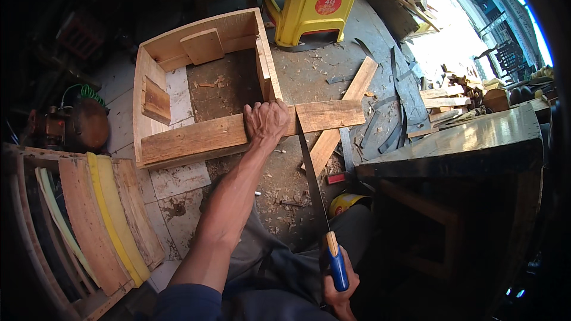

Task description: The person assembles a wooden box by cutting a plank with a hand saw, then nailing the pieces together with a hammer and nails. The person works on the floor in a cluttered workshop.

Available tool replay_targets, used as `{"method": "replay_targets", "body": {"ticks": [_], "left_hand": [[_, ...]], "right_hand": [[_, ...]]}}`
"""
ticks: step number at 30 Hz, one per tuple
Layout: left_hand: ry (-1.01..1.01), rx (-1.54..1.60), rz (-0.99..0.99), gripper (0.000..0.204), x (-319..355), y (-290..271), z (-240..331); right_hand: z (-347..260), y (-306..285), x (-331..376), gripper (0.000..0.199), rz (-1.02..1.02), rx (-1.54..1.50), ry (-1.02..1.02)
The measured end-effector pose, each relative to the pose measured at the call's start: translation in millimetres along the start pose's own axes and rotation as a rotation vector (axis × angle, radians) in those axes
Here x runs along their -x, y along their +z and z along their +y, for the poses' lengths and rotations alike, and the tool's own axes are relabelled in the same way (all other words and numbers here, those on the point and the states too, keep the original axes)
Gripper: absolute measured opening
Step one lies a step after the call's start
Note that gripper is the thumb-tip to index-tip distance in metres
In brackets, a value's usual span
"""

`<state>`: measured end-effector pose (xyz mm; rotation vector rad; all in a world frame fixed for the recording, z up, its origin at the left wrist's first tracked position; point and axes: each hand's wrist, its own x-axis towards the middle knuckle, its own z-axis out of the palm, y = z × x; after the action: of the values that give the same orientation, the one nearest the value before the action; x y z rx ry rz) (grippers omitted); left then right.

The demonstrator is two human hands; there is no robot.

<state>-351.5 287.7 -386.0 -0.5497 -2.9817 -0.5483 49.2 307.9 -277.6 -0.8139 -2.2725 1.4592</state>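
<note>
A wooden plank (pixel 196 141) lies along the near side of an open wooden box frame (pixel 153 70), and its right end juts past the frame. My left hand (pixel 266 123) is closed over the plank near the frame's right corner, fingers curled at its far edge. My right hand (pixel 344 288), low at the right, grips a handsaw by its blue and wood handle (pixel 336 264). The saw's long blade (pixel 313 187) points away from me, its far part in a cut line across the plank just right of my left hand.
A loose board (pixel 360 80) lies on the floor under the plank's overhanging end. Beyond it stands a yellow plastic stool (pixel 318 6). To the right are a workbench (pixel 470 137) and scrap wood (pixel 443 102); at left, a curved wooden piece (pixel 89 220). Shavings litter the floor.
</note>
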Motion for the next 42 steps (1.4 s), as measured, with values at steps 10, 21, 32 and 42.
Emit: {"method": "replay_targets", "body": {"ticks": [10,21,32,42], "left_hand": [[0.039,-0.02,0.078,0.046,-5.0,8.9,6.2],[0.013,0.076,0.051,0.05,-4.4,12.9,-1.7],[-0.057,0.419,-0.051,0.073,-23.9,-167.8,-21.5],[-0.081,1.001,0.426,0.046,27.2,-337.2,-134.2]], "right_hand": [[29.3,113.6,-247.2,0.059,0.073,0.014,-0.134],[149.4,53.1,-265.3,0.072,0.07,1.034,-0.292],[70.1,150.2,-327.1,0.075,-0.262,0.295,0.052],[47.7,226.9,-371.7,0.041,-0.291,0.592,0.121]]}}
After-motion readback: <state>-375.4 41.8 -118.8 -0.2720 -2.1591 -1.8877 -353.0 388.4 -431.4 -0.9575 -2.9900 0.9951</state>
